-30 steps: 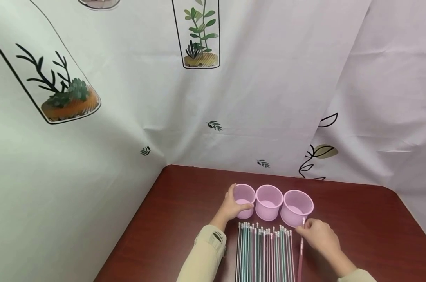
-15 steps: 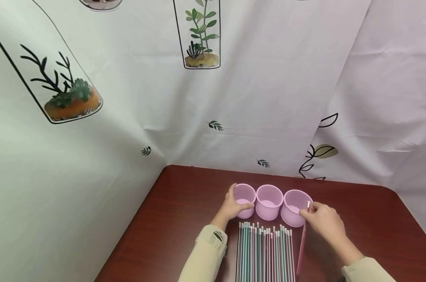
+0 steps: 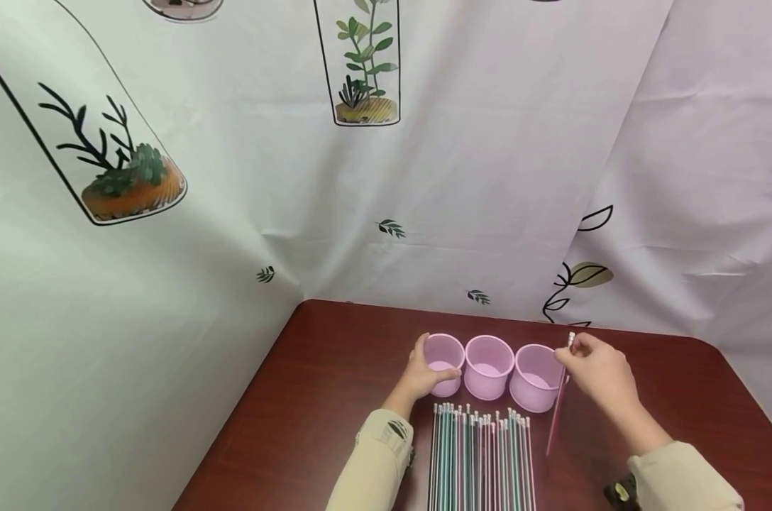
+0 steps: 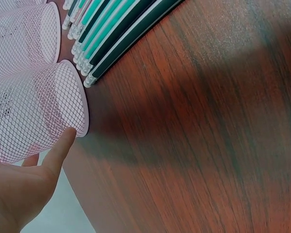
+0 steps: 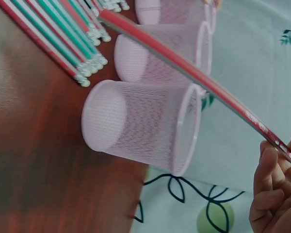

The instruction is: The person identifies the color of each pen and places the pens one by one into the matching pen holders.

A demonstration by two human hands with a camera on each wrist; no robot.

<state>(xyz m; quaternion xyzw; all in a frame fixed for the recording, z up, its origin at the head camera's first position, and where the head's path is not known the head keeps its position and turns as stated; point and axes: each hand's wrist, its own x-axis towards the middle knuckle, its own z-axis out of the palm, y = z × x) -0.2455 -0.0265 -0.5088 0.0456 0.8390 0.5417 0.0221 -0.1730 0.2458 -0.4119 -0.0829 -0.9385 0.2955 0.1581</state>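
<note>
Three pink mesh cups stand in a row on the dark red table (image 3: 335, 369). My left hand (image 3: 421, 372) grips the left cup (image 3: 443, 362), its thumb on the mesh wall (image 4: 34, 111). My right hand (image 3: 593, 372) pinches a red pencil (image 3: 558, 408) near its eraser end and holds it tilted beside the right cup (image 3: 536, 376), tip down. In the right wrist view the red pencil (image 5: 194, 77) crosses in front of the right cup (image 5: 140, 126). A row of several red and green pencils (image 3: 482, 454) lies in front of the cups.
A white cloth printed with plants (image 3: 367, 64) hangs behind and to the left of the table. The middle cup (image 3: 488, 365) stands between the other two. Bare tabletop (image 3: 680, 397) lies right of the cups.
My right hand has lifted the red pencil off the table and carried it up and back, to beside the right cup's rim. The left hand has stayed on the left cup.
</note>
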